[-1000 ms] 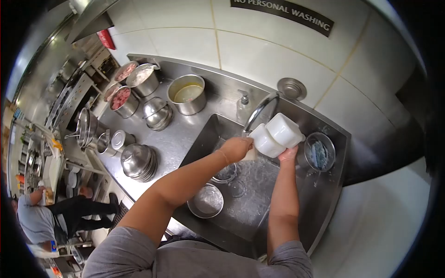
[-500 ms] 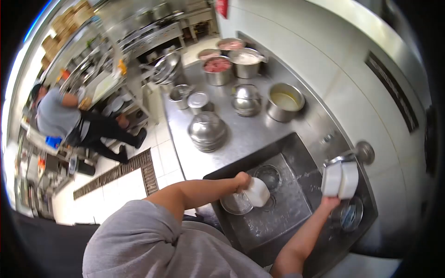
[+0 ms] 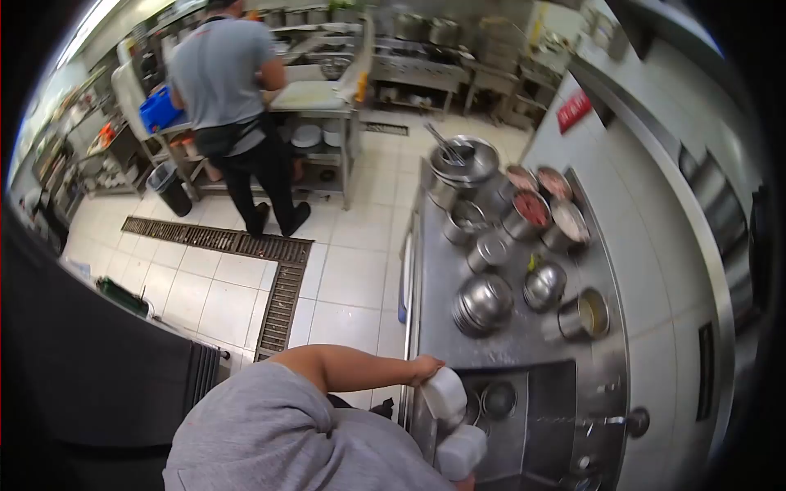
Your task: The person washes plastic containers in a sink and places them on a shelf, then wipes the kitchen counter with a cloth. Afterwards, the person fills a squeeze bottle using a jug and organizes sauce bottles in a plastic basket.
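My left hand is closed on the edge of a white container with rounded corners, held over the left side of the metal sink. Just below it, at the bottom of the view, are more white containers. My right hand grips them from beneath; only a sliver of it shows and its fingers are mostly hidden. A round strainer sits in the sink, and water runs from the faucet at its right.
Stacked metal bowls, a lidded pot, a pot of yellowish liquid and pots of meat stand on the steel counter beyond the sink. A co-worker stands at another table. A floor drain grate crosses the tiles.
My view has swung left. My right hand has brought its white containers from under the faucet over to the sink's left side, close to the container in my left hand.
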Demonstrator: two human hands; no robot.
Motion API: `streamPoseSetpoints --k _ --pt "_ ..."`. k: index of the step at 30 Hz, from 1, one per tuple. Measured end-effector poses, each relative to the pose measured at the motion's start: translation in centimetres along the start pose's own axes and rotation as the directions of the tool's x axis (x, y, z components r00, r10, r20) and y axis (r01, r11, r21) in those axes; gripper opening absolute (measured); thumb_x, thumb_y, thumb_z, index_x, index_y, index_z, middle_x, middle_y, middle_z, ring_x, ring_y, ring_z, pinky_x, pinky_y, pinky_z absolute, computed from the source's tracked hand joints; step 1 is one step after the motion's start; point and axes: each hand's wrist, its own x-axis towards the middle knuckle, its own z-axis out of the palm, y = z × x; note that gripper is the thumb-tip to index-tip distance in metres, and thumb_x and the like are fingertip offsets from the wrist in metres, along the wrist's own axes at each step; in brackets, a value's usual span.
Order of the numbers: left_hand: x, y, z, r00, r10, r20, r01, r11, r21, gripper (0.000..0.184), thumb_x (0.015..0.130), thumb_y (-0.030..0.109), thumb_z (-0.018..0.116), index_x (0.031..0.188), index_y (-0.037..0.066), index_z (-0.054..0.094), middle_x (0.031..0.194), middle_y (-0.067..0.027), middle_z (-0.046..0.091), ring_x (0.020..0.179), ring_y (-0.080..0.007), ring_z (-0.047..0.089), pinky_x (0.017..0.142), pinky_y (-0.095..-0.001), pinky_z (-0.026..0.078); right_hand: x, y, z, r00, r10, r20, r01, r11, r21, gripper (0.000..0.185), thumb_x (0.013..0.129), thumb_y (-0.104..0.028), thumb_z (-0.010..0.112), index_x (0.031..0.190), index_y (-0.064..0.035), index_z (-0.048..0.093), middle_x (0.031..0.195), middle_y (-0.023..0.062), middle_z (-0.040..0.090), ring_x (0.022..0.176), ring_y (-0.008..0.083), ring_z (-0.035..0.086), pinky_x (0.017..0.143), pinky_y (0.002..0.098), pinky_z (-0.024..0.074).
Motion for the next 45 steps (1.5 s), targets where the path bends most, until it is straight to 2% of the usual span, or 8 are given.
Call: streamPoseSetpoints --k 10,14,20,23,25,26,36,45 --pt "-18.8 -10.7 -45.1 0.844 -0.014 -0.537 -0.401 0.648 -0.647 0.043 0.096 0.043 0.054 0.115 0.005 0.063 0.105 -0.0093 0.069 0.092 -0.0272 0.069 0.078 -0.0540 0.055 -7.4 -6.3 31.1 0.837 -0.330 0.436 0.484 0.818 -0.310 0.053 0.100 -0.048 0.041 0.122 -0.0036 0.060 0.121 0.0124 0.063 0.110 0.0298 0.061 0.096 0.0459 0.0481" --pt "-29.7 -28.9 -57.5 0.520 0.244 -0.819 0.511 0.679 0.527 0.046 0.088 0.045 0.055 0.091 0.003 0.073 0.101 -0.0191 0.070 0.097 -0.0358 0.065 0.083 -0.0465 0.052 -6.8 -0.1 47.0 0.689 -0.277 0.670 0.630 0.686 -0.363 0.054 0.100 -0.050 0.041 0.121 -0.0038 0.060 0.120 0.0122 0.063 0.108 0.0298 0.061 0.095 0.0464 0.0482" --pt "-40.8 -43.2 -58.7 0.207 -0.236 -0.950 0.620 0.782 -0.059 0.042 0.088 0.040 0.057 0.101 0.004 0.073 0.111 -0.0192 0.068 0.107 -0.0345 0.064 0.091 -0.0454 0.050 -0.6 14.8 62.2 0.697 -0.309 0.647 0.717 0.310 -0.624 0.047 0.100 -0.040 0.041 0.118 -0.0011 0.060 0.114 0.0148 0.064 0.103 0.0342 0.061 0.089 0.0492 0.0484" --pt "-40.4 -46.8 -58.2 0.114 -0.342 -0.933 0.566 0.794 -0.222 0.043 0.089 0.042 0.057 0.104 0.005 0.072 0.115 -0.0184 0.067 0.110 -0.0338 0.063 0.092 -0.0444 0.050 -1.9 19.1 67.7 0.825 -0.161 0.541 0.480 0.705 -0.522 0.051 0.100 -0.042 0.041 0.114 0.0021 0.063 0.113 0.0194 0.065 0.104 0.0371 0.062 0.089 0.0494 0.0482" --pt "-38.9 -49.0 -57.0 0.118 -0.397 -0.910 0.610 0.752 -0.249 0.044 0.090 0.045 0.057 0.108 0.007 0.072 0.119 -0.0165 0.066 0.112 -0.0327 0.062 0.093 -0.0432 0.050 -3.8 19.6 70.1 0.651 -0.328 0.684 0.523 -0.458 -0.718 0.051 0.099 -0.039 0.043 0.108 0.0059 0.066 0.110 0.0224 0.066 0.102 0.0366 0.063 0.088 0.0486 0.0486" --pt "-37.4 -49.8 -57.2 0.066 -0.496 -0.866 0.527 0.754 -0.392 0.045 0.090 0.044 0.057 0.109 0.006 0.071 0.120 -0.0171 0.066 0.113 -0.0326 0.062 0.094 -0.0432 0.050 -4.3 20.1 71.6 0.644 -0.320 0.695 0.531 -0.466 -0.707 0.051 0.099 -0.039 0.043 0.108 0.0059 0.066 0.110 0.0224 0.066 0.102 0.0366 0.063 0.088 0.0486 0.0486" --pt "-33.1 -36.2 -72.2 0.249 -0.445 -0.860 0.326 0.875 -0.359 0.052 0.093 0.046 0.054 0.113 0.000 0.068 0.120 -0.0224 0.063 0.112 -0.0378 0.060 0.094 -0.0458 0.048 1.7 31.4 95.1 0.487 -0.301 0.820 0.625 -0.535 -0.568 0.049 0.101 -0.035 0.043 0.093 0.0064 0.069 0.092 0.0251 0.069 0.091 0.0393 0.066 0.079 0.0471 0.0511" --pt "-35.7 -29.4 -88.5 -0.125 -0.412 -0.903 0.076 0.903 -0.422 0.042 0.089 0.040 0.059 0.096 -0.001 0.068 0.104 -0.0248 0.067 0.098 -0.0424 0.063 0.084 -0.0501 0.049 -22.1 58.9 113.1 0.261 0.179 0.949 0.672 -0.739 -0.046 0.057 0.101 -0.041 0.035 0.089 0.0009 0.071 0.095 0.0212 0.070 0.091 0.0402 0.067 0.080 0.0496 0.0517"
